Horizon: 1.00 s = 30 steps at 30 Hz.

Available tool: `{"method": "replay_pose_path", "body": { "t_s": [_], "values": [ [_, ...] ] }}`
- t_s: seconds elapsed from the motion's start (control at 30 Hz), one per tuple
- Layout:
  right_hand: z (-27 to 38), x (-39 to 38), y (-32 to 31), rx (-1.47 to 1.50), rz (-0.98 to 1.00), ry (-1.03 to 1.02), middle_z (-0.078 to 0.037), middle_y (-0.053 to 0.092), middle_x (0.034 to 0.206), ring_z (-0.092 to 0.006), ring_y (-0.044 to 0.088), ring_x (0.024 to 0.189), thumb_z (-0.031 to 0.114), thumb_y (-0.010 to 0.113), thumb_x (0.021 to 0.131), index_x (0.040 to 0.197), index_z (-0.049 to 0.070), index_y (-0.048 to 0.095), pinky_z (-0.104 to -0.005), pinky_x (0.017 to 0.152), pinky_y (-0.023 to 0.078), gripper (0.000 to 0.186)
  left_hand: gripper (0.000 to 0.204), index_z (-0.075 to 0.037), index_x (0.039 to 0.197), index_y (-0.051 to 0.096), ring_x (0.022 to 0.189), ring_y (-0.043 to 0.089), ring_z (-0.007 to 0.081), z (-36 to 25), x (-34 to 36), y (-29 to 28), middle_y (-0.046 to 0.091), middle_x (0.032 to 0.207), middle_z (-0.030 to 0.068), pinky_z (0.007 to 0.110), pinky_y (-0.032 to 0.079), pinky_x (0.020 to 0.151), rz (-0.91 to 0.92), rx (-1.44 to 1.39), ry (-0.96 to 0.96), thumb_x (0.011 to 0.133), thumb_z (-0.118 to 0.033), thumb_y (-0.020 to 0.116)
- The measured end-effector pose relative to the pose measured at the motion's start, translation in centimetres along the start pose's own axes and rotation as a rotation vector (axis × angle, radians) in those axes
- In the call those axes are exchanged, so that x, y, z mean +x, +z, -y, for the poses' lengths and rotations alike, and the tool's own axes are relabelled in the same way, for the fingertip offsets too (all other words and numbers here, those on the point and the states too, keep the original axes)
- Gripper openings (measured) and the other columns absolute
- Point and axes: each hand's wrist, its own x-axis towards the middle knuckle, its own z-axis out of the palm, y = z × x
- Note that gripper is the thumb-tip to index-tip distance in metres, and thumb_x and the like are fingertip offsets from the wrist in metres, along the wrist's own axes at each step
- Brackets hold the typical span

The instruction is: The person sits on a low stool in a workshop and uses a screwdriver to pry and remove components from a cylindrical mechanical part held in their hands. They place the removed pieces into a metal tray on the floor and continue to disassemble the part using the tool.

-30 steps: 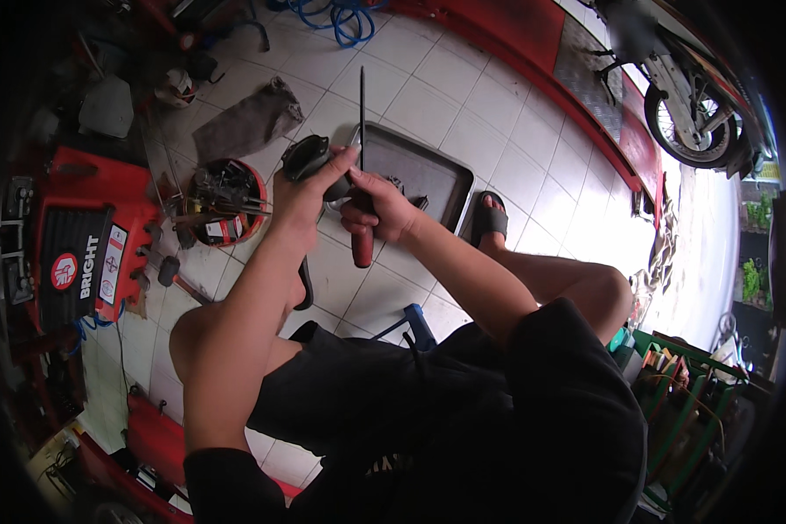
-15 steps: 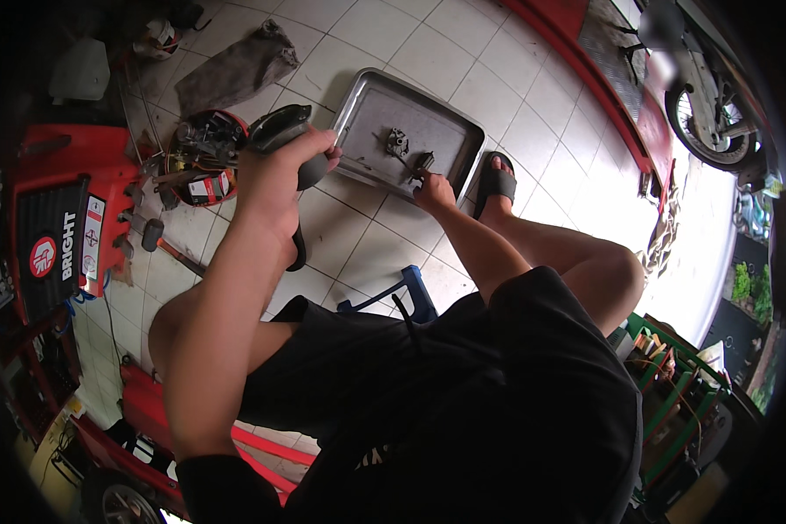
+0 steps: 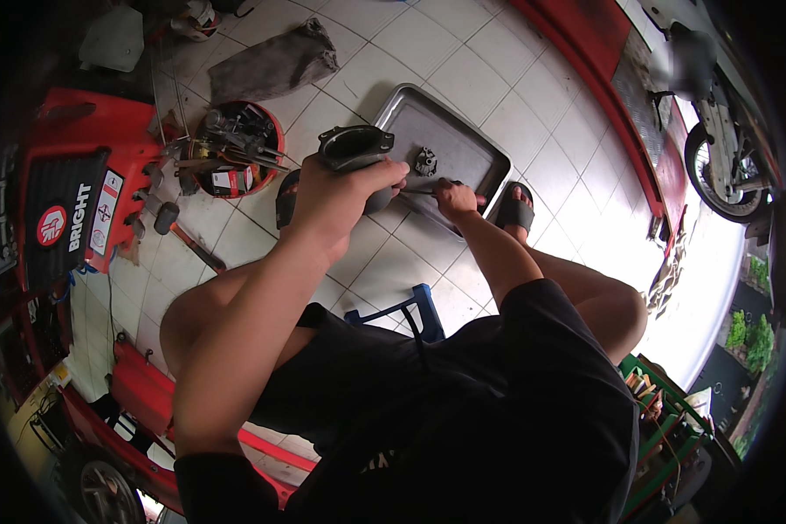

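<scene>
White tile floor [image 3: 524,131], grout lines visible. Directly on it: grey metal tray [image 3: 450,122], crumpled grey cloth [image 3: 271,65], red tub [image 3: 279,147] of tools, orange-handled hammer [image 3: 196,246].

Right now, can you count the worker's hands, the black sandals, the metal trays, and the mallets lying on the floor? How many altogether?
Hands: 2, the left hand and the right hand
Black sandals: 2, one partly hidden
Metal trays: 1
Mallets on the floor: 1
Total: 6

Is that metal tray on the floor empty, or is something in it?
Not empty: a small metal part lies on the bottom of the metal tray.
</scene>
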Motion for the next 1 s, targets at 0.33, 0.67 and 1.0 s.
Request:
{"method": "replay_pose_path", "body": {
  "t_s": [0.33, 0.67, 1.0],
  "values": [
    [-2.1, 0.4, -16.9, 0.356, -0.490, 0.335, -0.014, 0.070, 0.074, -0.0337, 0.067, 0.068, 0.036, 0.079, 0.081, 0.085, 0.008, 0.076, -0.0418, 0.065, 0.052, 0.028, 0.018, -0.001, 0.082, 0.070, 0.071, 0.066, 0.0102, -1.5, -1.1, 1.4, 0.071, 0.077, 0.0040, 0.028, 0.052, 0.068, 0.035, 0.442, 0.550, 0.069, -0.007, 0.082],
    [7.6, -7.3, -42.7, 1.029, -0.882, 0.001, -0.005, 0.065, 0.068, -0.0068, 0.054, 0.054, 0.024, 0.074, 0.093, 0.092, 0.000, 0.065, -0.0256, 0.049, 0.041, 0.026, 0.031, -0.002, 0.088, 0.071, 0.073, 0.073, 0.0268, -3.4, -2.2, 4.2, 0.073, 0.081, 0.0136, 0.033, 0.057, 0.067, 0.097, 0.750, 1.144, 0.066, -0.017, 0.084],
    [10.1, -10.3, -43.0, 1.058, -0.680, -0.188, -0.004, 0.058, 0.061, -0.0086, 0.046, 0.054, 0.016, 0.071, 0.093, 0.090, 0.000, 0.061, -0.0266, 0.052, 0.037, 0.019, 0.028, -0.001, 0.086, 0.068, 0.069, 0.069, 0.0188, -1.0, -1.0, 6.0, 0.070, 0.076, 0.0100, 0.032, 0.052, 0.066, 0.127, 0.918, 0.953, 0.066, -0.012, 0.084]
  ]
}}
